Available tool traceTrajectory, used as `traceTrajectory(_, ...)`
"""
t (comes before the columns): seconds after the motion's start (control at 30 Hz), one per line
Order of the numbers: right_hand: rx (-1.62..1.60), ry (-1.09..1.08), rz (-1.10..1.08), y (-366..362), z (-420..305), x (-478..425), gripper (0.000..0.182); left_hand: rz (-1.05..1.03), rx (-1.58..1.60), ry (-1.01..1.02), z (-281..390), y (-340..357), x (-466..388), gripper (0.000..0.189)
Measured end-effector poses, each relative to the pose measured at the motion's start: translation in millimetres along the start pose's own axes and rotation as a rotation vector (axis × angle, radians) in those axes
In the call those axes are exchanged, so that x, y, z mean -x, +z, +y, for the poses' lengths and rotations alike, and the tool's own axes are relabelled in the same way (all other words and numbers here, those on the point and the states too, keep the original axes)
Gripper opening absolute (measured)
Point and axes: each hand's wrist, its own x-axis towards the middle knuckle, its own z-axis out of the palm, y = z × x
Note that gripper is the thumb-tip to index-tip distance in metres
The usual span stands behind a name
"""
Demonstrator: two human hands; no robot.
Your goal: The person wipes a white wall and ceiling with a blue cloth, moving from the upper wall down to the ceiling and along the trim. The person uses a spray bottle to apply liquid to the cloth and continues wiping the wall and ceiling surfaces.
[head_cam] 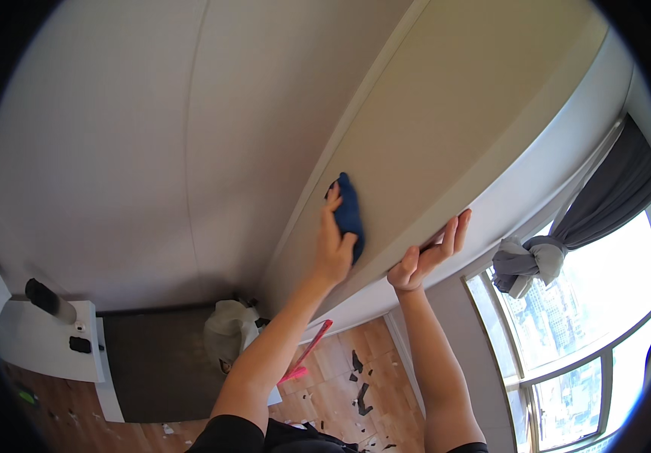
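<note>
A blue cloth [348, 212] is bunched in my left hand [334, 249], pressed flat against a long beige panel [444, 124]. My fingers lie along the cloth's left side, with the thumb over its lower part. To the right, my right hand [430, 249] rests against the panel's lower right edge, palm turned up and fingers apart. Its thumb touches near the edge, while the fingers reach along the white side face [507, 192]. A narrow raised trim [354, 105] runs along the panel's left side, where it meets the pale wall [104, 141].
Below are a dark bed-like surface [155, 368], a pale cloth bundle [226, 328] and a red-handled tool [308, 348]. Dark scraps [364, 399] litter the wood floor [331, 407]. A white cabinet [36, 345] stands left; a knotted grey curtain [603, 192] hangs by the window [575, 323].
</note>
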Motion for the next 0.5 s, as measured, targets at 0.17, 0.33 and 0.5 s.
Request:
traceTrajectory(0.17, 0.037, 0.007, -0.027, 2.1, -1.7, -2.4, 0.066, 0.080, -0.058, 0.204, 46.1, 40.0, -30.2, 0.077)
traceTrajectory(0.33, 0.026, 0.011, -0.029, 0.4, -1.5, -0.9, 0.066, 0.011, -0.137, 0.358, 41.1, 36.0, -43.4, 0.075)
traceTrajectory(0.5, 0.051, -0.010, -0.038, -0.8, -2.5, -2.8, 0.066, 0.098, -0.141, 0.254, 0.9, 12.7, -45.1, 0.069)
